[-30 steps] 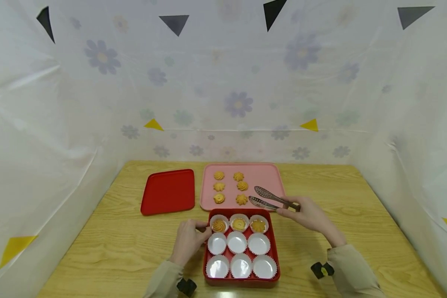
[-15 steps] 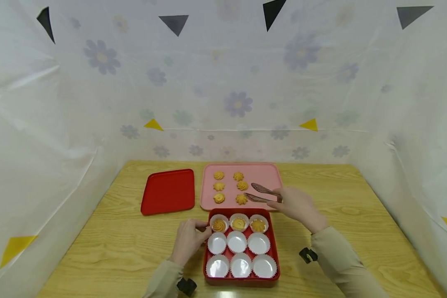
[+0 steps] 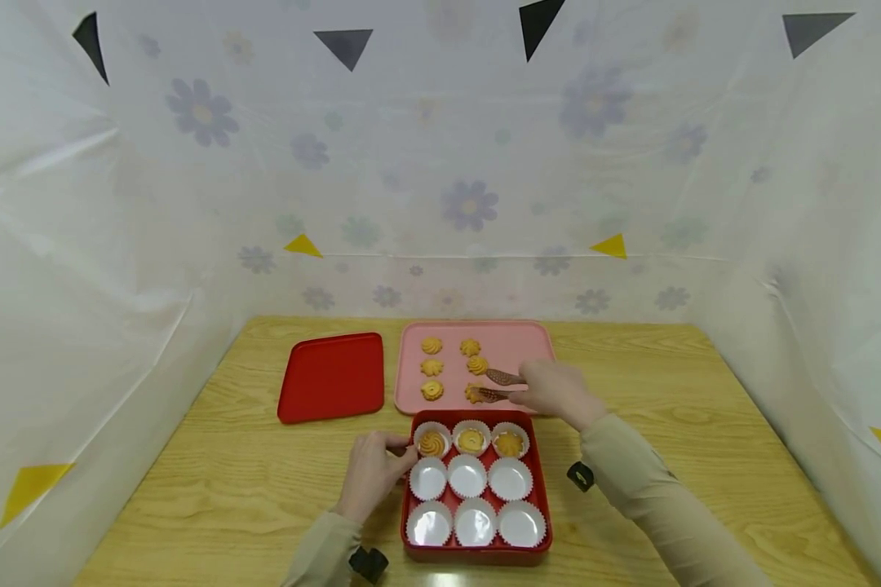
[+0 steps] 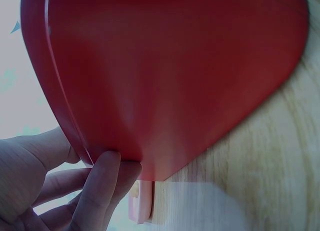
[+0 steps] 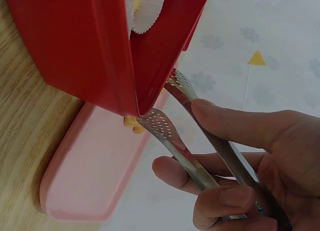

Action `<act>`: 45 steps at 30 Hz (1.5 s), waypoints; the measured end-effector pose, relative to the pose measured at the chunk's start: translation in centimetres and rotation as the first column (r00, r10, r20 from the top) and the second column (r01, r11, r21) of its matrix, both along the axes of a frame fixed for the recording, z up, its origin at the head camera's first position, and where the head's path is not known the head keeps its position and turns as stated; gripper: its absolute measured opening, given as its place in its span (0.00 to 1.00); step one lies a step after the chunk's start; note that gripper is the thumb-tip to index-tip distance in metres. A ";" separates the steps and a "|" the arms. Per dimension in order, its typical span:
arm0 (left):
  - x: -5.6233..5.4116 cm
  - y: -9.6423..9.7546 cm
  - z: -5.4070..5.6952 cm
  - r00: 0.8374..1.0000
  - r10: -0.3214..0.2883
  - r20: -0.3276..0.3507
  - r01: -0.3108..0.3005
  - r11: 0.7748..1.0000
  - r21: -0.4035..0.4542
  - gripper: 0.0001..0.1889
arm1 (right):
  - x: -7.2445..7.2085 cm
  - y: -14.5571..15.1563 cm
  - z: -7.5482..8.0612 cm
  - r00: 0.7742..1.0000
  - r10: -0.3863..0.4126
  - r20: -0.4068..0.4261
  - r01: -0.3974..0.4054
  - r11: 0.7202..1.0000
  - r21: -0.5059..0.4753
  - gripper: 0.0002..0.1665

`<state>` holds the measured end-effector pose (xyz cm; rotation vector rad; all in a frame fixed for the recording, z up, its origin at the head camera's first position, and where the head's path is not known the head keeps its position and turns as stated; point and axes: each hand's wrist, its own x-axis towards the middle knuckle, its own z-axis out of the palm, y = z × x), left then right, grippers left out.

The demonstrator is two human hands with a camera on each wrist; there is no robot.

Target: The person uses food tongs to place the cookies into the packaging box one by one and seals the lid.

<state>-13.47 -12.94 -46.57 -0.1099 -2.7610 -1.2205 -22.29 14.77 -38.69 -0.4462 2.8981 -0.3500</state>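
Note:
My right hand (image 3: 558, 390) holds metal tongs (image 3: 505, 377) with perforated tips over the pink tray (image 3: 521, 342). The tongs' arms stand apart; the nearer tip overlaps a star-shaped cookie (image 3: 472, 392), the other points just beside a swirled cookie (image 3: 477, 365). In the right wrist view thumb and fingers lie on either side of the tongs (image 5: 200, 156). At the left wall of a red box (image 3: 542, 522), my left hand (image 3: 373, 473) pinches the rim, fingers on the outer wall (image 4: 165, 81). White paper cups (image 3: 510, 479) stand in rows there; the far three hold one cookie each.
Left of the pink tray lies a red lid (image 3: 332, 379), flat on the wooden table (image 3: 227, 473). More cookies (image 3: 431, 368) lie on the tray's left half. A flowered sheet (image 3: 440, 163) encloses the table's back and sides.
My right hand has moved left and forward with the tongs, bringing their tips to the right-hand column of cookies. My left hand stays at the box.

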 end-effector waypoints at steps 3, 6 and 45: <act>0.0 0.0 0.0 1.000 0.000 -0.006 0.000 1.000 -0.001 0.12 | -0.4 -0.4 -0.1 1.000 -0.003 0.003 0.003 1.000 0.013 0.15; 0.0 0.0 0.0 1.000 -0.002 -0.009 0.002 1.000 -0.003 0.12 | -0.7 -0.8 -0.2 1.000 -0.012 0.009 0.012 1.000 0.025 0.15; 0.0 0.0 -0.1 1.000 -0.005 -0.013 0.005 1.000 -0.001 0.11 | -1.9 -2.1 -0.6 0.999 -0.006 0.044 0.001 0.994 0.109 0.15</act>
